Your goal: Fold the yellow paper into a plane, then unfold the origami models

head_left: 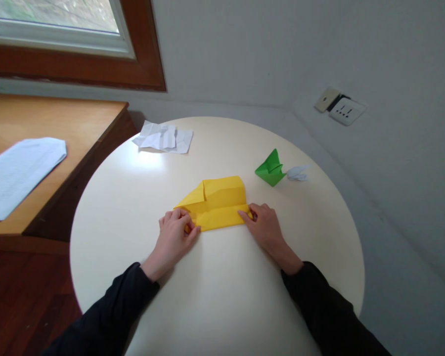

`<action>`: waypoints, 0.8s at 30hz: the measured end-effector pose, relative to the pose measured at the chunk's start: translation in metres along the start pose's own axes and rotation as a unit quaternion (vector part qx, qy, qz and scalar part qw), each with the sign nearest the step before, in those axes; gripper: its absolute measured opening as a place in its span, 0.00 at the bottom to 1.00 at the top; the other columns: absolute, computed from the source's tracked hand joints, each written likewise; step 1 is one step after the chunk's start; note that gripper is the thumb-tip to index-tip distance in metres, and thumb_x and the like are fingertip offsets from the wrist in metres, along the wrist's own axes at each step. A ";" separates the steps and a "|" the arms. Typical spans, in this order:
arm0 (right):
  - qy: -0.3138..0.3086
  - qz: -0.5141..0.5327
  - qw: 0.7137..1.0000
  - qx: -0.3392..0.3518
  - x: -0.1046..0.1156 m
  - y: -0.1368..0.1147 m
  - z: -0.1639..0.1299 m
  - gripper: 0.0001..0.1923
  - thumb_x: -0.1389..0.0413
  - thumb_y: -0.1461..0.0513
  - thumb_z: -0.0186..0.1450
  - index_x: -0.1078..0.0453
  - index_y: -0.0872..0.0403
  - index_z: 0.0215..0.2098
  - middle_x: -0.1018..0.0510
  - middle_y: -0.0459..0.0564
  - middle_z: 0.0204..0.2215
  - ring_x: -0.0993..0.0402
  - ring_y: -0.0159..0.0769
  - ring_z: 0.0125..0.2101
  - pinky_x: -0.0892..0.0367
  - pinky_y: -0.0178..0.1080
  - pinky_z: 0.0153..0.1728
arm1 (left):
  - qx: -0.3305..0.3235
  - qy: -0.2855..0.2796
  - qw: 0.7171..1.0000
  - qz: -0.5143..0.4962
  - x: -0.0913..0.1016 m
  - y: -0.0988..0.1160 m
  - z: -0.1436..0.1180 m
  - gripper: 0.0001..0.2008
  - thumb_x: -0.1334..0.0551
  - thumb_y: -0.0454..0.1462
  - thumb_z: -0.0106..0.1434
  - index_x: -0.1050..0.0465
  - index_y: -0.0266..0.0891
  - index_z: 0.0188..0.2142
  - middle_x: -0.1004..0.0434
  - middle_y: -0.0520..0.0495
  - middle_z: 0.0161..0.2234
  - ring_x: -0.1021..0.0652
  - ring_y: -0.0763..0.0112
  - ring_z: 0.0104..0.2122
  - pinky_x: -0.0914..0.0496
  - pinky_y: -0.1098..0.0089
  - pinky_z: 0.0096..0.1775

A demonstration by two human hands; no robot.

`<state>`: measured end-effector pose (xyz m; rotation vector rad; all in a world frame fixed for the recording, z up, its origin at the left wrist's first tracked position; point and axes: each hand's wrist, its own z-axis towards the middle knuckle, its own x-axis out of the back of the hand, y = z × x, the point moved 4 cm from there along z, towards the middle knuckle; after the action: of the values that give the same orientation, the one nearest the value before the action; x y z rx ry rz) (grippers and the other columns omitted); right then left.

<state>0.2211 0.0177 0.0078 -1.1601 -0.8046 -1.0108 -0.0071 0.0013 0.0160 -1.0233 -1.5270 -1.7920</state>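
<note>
A sheet of yellow paper (224, 198) lies on the round white table, in front of me. Its far left corner is folded inward as a triangular flap, and a crease runs along the strip at its near edge. My left hand (176, 235) pinches the near left corner between curled fingers and thumb. At the near right corner, my right hand (263, 225) grips the paper, thumb on top and fingertips at the edge. Some of the paper's left end is hidden under my left fingers.
Beyond the paper stand a green folded paper piece (270, 169) and a small white folded paper (297, 173). Creased white sheets (163, 137) lie at the far left of the round table (222, 301). A wooden desk (96, 116) with papers (29, 170) adjoins on the left; walls border behind and right.
</note>
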 end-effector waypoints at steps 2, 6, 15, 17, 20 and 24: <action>-0.003 -0.005 1.000 -0.002 0.000 0.000 0.000 0.17 0.48 0.55 0.62 0.43 0.52 0.19 0.36 0.44 0.17 0.42 0.34 0.24 0.51 0.36 0.28 | 0.008 -0.007 1.000 -0.002 0.001 0.002 0.000 0.09 0.43 0.37 0.57 0.34 0.39 0.22 0.32 0.46 0.34 0.33 0.60 0.38 0.39 0.58 0.42; -0.011 -0.015 1.000 -0.007 0.001 -0.001 0.000 0.17 0.48 0.55 0.62 0.43 0.52 0.19 0.36 0.44 0.17 0.42 0.34 0.24 0.51 0.36 0.28 | 0.021 -0.007 1.000 0.002 0.003 0.003 0.000 0.08 0.42 0.38 0.57 0.35 0.39 0.22 0.32 0.45 0.35 0.33 0.59 0.39 0.39 0.58 0.42; -0.019 -0.033 0.999 -0.013 0.001 -0.002 0.002 0.17 0.48 0.54 0.62 0.42 0.52 0.19 0.35 0.44 0.17 0.41 0.34 0.25 0.50 0.36 0.29 | 0.038 0.000 0.999 0.025 0.002 0.000 0.000 0.09 0.41 0.39 0.57 0.33 0.38 0.22 0.33 0.45 0.38 0.35 0.58 0.41 0.39 0.57 0.43; -0.021 -0.037 0.999 -0.014 0.001 -0.002 0.002 0.17 0.48 0.54 0.62 0.42 0.52 0.19 0.35 0.44 0.17 0.41 0.34 0.24 0.51 0.36 0.28 | 0.038 0.001 0.999 0.031 0.002 -0.001 0.000 0.10 0.41 0.40 0.57 0.33 0.38 0.22 0.33 0.44 0.38 0.35 0.58 0.41 0.39 0.57 0.43; -0.017 -0.041 0.999 -0.012 0.001 -0.002 0.002 0.17 0.48 0.54 0.62 0.42 0.52 0.19 0.35 0.44 0.17 0.41 0.34 0.24 0.51 0.36 0.28 | 0.036 0.003 0.999 0.039 0.002 -0.001 -0.001 0.11 0.41 0.41 0.57 0.33 0.38 0.22 0.34 0.44 0.37 0.35 0.58 0.40 0.38 0.57 0.42; -0.022 -0.046 0.999 -0.014 0.000 -0.002 0.002 0.17 0.48 0.54 0.62 0.41 0.52 0.19 0.34 0.45 0.18 0.40 0.34 0.24 0.51 0.36 0.27 | 0.038 0.012 0.998 0.051 0.001 -0.002 -0.001 0.11 0.41 0.41 0.58 0.32 0.38 0.22 0.34 0.44 0.37 0.34 0.58 0.40 0.38 0.58 0.41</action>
<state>0.2198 0.0198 0.0092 -1.1815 -0.8886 -1.0781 -0.0101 0.0007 0.0158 -1.0202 -1.4904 -1.6573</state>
